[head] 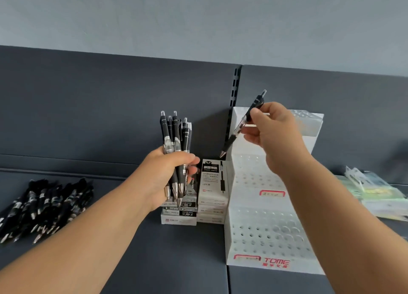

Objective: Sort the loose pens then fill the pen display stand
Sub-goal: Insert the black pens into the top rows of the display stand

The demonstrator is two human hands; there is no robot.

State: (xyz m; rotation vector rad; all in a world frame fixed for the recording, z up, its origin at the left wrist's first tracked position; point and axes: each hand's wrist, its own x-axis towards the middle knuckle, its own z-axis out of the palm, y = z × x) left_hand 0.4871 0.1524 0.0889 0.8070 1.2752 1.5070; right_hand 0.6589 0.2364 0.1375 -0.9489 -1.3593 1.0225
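My left hand (169, 174) grips a bundle of several black click pens (175, 139), held upright with tips down, above the pen boxes. My right hand (276, 130) pinches a single black pen (239, 128), tilted with its tip down and to the left, over the upper left of the white stepped display stand (265, 234). The stand's rows of holes show no pens in them. A heap of loose black pens (44, 207) lies on the dark shelf at the far left.
Stacked white and black pen boxes (212, 196) stand between my hands, touching the stand's left side. Pale green and yellow packets (375, 194) lie at the right edge. A dark back panel with a slotted upright (234, 86) rises behind the shelf.
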